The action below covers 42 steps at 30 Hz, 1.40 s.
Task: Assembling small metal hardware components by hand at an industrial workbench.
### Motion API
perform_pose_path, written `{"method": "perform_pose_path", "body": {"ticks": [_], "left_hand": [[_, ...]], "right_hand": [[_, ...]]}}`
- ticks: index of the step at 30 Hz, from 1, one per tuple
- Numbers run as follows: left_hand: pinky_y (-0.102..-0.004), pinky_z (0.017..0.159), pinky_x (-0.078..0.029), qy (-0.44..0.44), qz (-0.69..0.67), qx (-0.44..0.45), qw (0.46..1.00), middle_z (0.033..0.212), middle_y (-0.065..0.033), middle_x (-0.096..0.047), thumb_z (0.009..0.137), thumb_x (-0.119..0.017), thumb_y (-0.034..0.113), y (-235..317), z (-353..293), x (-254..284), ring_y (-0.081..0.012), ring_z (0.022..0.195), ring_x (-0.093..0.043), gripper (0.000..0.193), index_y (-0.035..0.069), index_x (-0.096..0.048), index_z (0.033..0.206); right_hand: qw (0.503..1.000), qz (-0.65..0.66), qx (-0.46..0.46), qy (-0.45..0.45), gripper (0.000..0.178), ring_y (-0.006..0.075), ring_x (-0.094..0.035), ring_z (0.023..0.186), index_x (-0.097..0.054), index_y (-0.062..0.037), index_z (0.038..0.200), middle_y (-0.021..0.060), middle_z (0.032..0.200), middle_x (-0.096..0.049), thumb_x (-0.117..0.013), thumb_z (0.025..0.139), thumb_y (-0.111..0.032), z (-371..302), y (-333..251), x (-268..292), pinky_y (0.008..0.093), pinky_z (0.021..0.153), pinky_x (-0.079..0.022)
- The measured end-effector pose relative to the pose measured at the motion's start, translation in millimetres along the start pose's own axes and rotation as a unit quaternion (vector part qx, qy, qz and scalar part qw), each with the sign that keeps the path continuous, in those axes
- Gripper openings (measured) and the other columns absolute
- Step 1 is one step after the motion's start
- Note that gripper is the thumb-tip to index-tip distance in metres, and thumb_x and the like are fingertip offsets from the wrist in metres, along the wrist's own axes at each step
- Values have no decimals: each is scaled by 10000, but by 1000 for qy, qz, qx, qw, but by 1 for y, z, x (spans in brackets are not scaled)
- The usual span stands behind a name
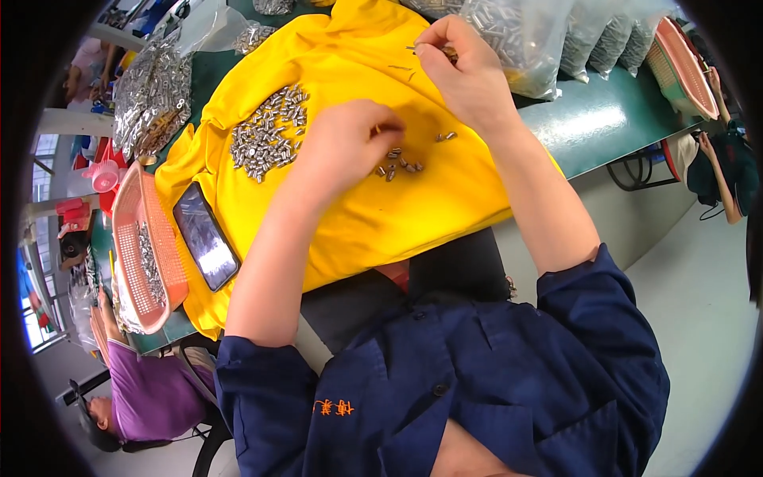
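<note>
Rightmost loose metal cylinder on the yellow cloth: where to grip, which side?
Probably pinch that metal cylinder across its long sides, from above right: it appears to lie on its side, with another cylinder close on its left and bare yellow cloth to its right.

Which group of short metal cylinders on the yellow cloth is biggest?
The broad pile left of the left hand; it has far more cylinders than the loose cluster at that hand's right or the pair farther right.

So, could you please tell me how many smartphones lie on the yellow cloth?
1: the smartphone lies near the left edge of the yellow cloth, right of the pink perforated basket; folds might hide others.
</note>
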<state>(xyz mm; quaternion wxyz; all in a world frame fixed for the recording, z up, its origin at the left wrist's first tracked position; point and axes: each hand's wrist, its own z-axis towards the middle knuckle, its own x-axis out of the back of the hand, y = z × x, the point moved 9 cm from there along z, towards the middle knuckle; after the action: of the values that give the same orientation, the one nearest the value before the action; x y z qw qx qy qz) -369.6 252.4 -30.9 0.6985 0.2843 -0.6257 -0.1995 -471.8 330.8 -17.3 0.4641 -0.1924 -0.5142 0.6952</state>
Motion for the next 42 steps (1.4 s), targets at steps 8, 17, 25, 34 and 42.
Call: {"method": "perform_pose_path", "body": {"ticks": [8, 17, 25, 34, 42], "left_hand": [[-352, 656, -439, -32, 163, -76, 983, 734, -123, -562, 711, -561, 146, 9, -10, -18, -292, 723, -549, 136, 45, -629, 772], [-258, 624, -467, -9, -110, 129, 985, 801, -115, -620, 790, -505, 126, -40, -14, -6, -179, 688, -600, 152, 26, -619, 812], [-229, 646, -483, 21, -702, 100, 704, 809, -51, -579, 824, -534, 89, -68, -9, -8, -112, 679, -559, 74, 40, -554, 875], [-292, 709, -504, 44, -656, 111, 745, 830, -69, -592, 792, -569, 51, -60, -8, -10, -149, 724, -578, 134, 12, -566, 920], [-244, 695, -487, 56, -616, 107, 778, 830, -91, -601, 776, -575, 12, -61, -9, -9, -153, 747, -588, 131, -20, -572, 902]], "right_hand": [[998, -60, 24, -30, 72, 59, -437, 621, -489, -15, 815, 5, 716, -517, -519, 780, -71, -2, -8, -9, 200, 554, -379], [998, -53, 5, -34, 67, 60, -438, 630, -489, -17, 817, 3, 713, -513, -512, 781, -68, -4, -5, -10, 205, 570, -385], [982, 30, -38, -181, 97, 76, -453, 602, -491, -27, 822, 12, 703, -514, -532, 770, -99, -15, 1, -37, 216, 534, -381], [968, 70, -55, -235, 92, 91, -476, 672, -490, -24, 817, 24, 728, -520, -518, 774, -101, -22, -10, -48, 218, 602, -396], [974, 32, 9, -224, 79, 141, -509, 634, -487, -22, 800, 62, 692, -536, -512, 763, -87, -24, -18, -51, 250, 579, -410]]}}
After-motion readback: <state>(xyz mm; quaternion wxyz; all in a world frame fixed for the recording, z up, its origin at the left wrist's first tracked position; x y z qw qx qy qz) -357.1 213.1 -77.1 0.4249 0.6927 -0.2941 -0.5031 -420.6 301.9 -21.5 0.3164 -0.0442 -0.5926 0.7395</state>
